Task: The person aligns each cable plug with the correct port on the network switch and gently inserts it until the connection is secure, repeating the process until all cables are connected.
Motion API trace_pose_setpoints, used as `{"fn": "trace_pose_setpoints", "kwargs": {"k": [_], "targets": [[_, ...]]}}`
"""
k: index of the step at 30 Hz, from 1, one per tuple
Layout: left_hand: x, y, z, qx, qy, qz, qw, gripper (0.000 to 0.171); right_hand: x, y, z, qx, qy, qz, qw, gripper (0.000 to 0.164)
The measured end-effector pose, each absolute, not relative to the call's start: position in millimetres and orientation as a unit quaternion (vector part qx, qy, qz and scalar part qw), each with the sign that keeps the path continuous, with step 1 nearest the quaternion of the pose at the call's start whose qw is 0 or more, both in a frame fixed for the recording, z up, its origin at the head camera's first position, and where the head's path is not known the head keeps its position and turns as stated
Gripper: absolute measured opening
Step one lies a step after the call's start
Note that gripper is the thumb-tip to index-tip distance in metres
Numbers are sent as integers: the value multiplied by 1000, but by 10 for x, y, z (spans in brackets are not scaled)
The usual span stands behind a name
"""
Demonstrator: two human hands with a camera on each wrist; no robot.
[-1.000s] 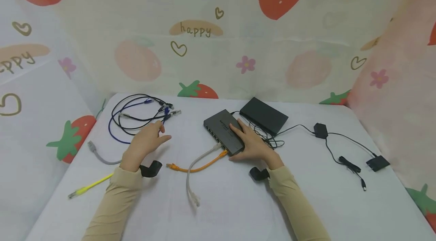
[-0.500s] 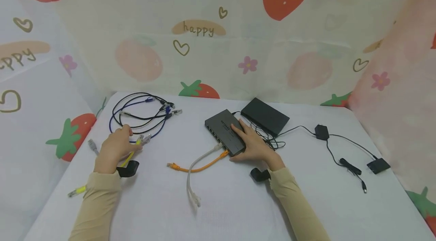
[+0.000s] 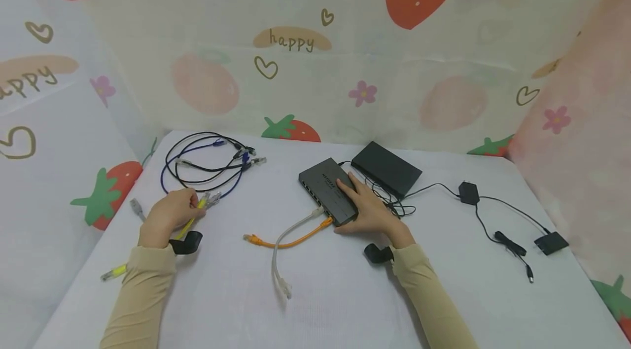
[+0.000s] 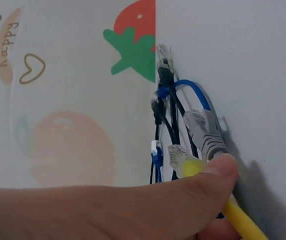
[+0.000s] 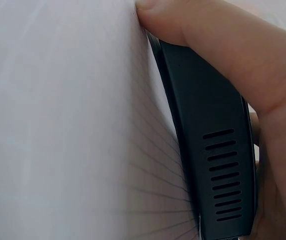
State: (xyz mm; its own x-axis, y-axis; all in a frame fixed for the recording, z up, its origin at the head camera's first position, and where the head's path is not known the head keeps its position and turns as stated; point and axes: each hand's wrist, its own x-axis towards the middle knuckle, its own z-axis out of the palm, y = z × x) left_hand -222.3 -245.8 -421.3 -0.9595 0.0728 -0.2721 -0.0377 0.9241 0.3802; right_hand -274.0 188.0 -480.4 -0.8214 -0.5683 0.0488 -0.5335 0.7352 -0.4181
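Observation:
In the head view my left hand (image 3: 167,217) pinches a yellow network cable (image 3: 187,227) near its plug. The left wrist view shows the thumb also over the boot of a grey network plug (image 4: 205,132), beside the yellow cable's clear plug (image 4: 177,159). My right hand (image 3: 372,209) grips the near right end of a black network switch (image 3: 325,187), fingers over its top and thumb at its near end. Slotted vents show on the switch's side (image 5: 225,175) in the right wrist view. A white cable (image 3: 291,228) and an orange cable (image 3: 296,242) run from its ports.
Coiled black and blue network cables (image 3: 197,165) lie at the back left. A flat black box (image 3: 386,168) with a thin bundled cord (image 3: 394,207) sits behind the switch. Two black power adapters, one nearer the middle (image 3: 468,193) and one farther right (image 3: 551,243), lie with their cords.
My left hand moved left from beside the coiled cables and took hold of the yellow and grey cable ends; its fingers then closed further. The right hand stays on the switch.

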Motion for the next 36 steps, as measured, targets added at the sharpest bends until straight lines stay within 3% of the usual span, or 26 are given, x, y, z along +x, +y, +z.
{"fn": "trace_pose_setpoints", "kwargs": {"k": [15,25,36], "targets": [[-2189,-2437,-3997,5,971,221,91,27,-2731,1886,-4795,-296,932,-205,33,111],[-2108,-2352,-3859,18,976,216,22,29,-2731,1874,-4786,-303,930,-208,26,111],[-2098,-2073,-3866,34,970,242,11,33,-2731,1874,-4796,-306,930,-201,22,112]]}}
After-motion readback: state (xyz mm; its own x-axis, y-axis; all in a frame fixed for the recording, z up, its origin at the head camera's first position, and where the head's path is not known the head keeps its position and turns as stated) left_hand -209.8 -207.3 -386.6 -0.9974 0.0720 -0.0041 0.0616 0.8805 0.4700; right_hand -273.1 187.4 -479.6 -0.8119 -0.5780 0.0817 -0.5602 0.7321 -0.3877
